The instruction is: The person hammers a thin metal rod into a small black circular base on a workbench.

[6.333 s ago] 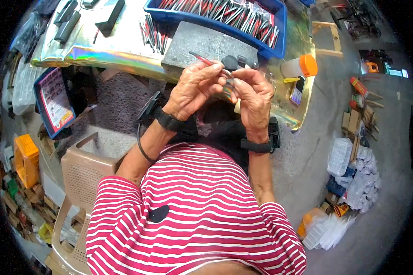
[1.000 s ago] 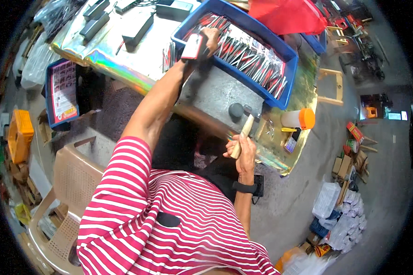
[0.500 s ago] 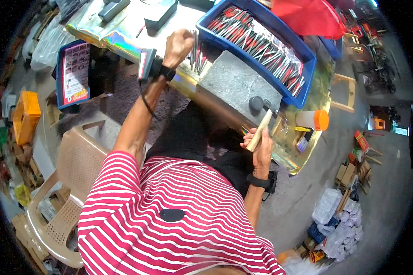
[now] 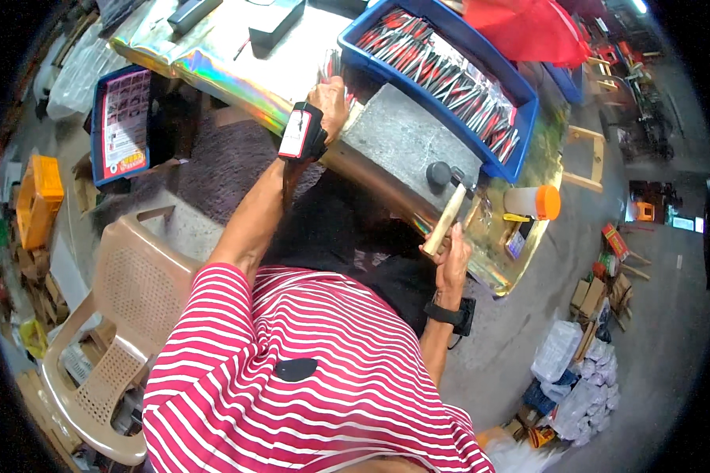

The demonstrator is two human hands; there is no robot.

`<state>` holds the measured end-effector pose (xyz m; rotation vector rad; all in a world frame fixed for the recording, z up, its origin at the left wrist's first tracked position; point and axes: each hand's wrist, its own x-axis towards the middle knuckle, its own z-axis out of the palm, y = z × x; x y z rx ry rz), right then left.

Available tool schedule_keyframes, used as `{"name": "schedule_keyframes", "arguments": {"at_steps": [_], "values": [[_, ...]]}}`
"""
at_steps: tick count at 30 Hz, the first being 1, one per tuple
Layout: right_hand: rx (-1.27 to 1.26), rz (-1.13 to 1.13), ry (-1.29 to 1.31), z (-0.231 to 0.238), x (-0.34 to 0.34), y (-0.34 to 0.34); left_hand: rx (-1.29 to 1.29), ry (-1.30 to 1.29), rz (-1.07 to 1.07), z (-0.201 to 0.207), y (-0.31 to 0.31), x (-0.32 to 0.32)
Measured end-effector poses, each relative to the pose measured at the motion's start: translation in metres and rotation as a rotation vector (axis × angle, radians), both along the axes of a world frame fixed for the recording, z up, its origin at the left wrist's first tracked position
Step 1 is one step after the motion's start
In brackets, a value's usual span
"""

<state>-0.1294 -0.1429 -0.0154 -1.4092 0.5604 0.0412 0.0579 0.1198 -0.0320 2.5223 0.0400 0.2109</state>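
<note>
Two hands, well apart. Left hand (image 4: 329, 98) stretched out over the shiny foil-covered bench (image 4: 213, 67), now at the near corner of the blue tray (image 4: 528, 118), beside a small bunch of thin red-and-silver pieces (image 4: 333, 65) lying on the bench; half a second ago a little lower and more to the left, one second ago up inside the tray itself. Fingers curled toward the pieces, but cannot tell whether anything is pinched between them. Black wrist strap with a white-and-red tag (image 4: 298, 132) facing up.

Right hand (image 4: 452, 256) unchanged in its job: fist wrapped tight round the pale wooden handle of a hammer (image 4: 447, 213), head up, resting at the edge of the grey stone slab (image 4: 406, 138) just beside a dark round knob (image 4: 439, 173). Six seconds ago both hands together over the slab, working one small piece.

Blue tray: packed with rows of slim red, black and silver tools, lying slantwise. White jar with orange lid (image 4: 533, 202) on its side near the bench edge, contents not visible. Smaller blue tray (image 4: 125, 126) at far left, holding a printed card. Tan plastic chair (image 4: 126, 315) below.
</note>
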Motion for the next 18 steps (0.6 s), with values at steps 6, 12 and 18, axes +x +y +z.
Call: {"name": "schedule_keyframes", "arguments": {"at_steps": [6,12,18], "values": [[0.038,-0.016,0.011,0.007,-0.001,0.002,0.015,-0.014,-0.003,-0.005,-0.005,0.003],[0.085,0.0,-0.008,0.001,-0.005,-0.008,-0.172,-0.09,0.085,0.004,-0.011,-0.002],[0.167,0.023,-0.044,-0.005,-0.008,-0.019,-0.764,-0.083,0.075,-0.019,0.017,-0.007]]}}
